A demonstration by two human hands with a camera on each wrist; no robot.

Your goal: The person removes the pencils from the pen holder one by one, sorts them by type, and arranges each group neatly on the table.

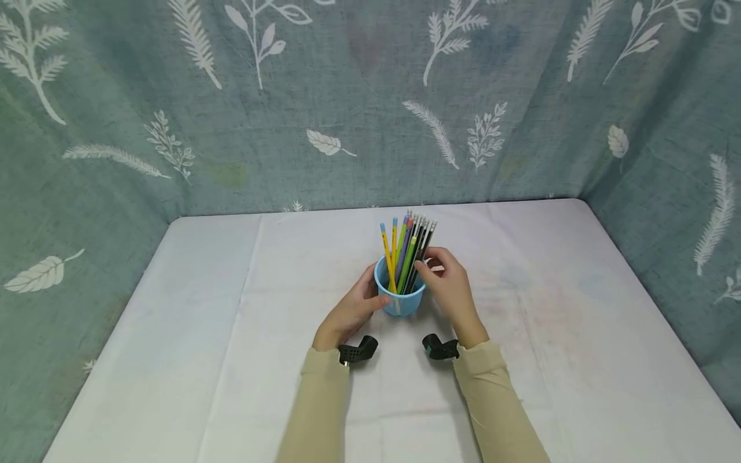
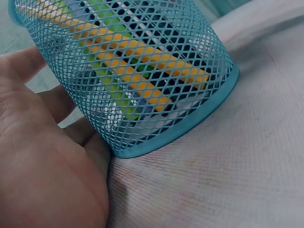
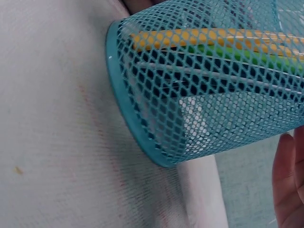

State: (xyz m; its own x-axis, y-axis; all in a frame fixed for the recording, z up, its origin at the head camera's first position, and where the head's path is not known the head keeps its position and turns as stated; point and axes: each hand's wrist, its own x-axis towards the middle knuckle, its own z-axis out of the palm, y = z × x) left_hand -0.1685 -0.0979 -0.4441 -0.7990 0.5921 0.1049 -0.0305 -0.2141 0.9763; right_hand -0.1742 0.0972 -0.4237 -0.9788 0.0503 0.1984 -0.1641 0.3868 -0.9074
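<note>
A light blue mesh pencil cup point(image 1: 399, 305) stands on the white-covered table, its wall and base rim close up in both wrist views. Yellow pencils point(image 1: 388, 251), green pencils point(image 1: 407, 262), a purple one and several black pencils point(image 1: 427, 239) with pale ends lean inside it. My left hand point(image 1: 354, 307) holds the cup from the left, thumb on the front wall and fingers curving behind. At the right side of the rim, my right hand point(image 1: 451, 286) pinches at a black pencil between thumb and index finger; its exact contact is partly hidden.
The white table cloth point(image 1: 278, 360) reaches around the cup on all sides. A grey-green curtain point(image 1: 359, 116) with white leaf prints hangs behind and beside the table. Black wrist cameras point(image 1: 359, 349) sit at both beige sleeve cuffs.
</note>
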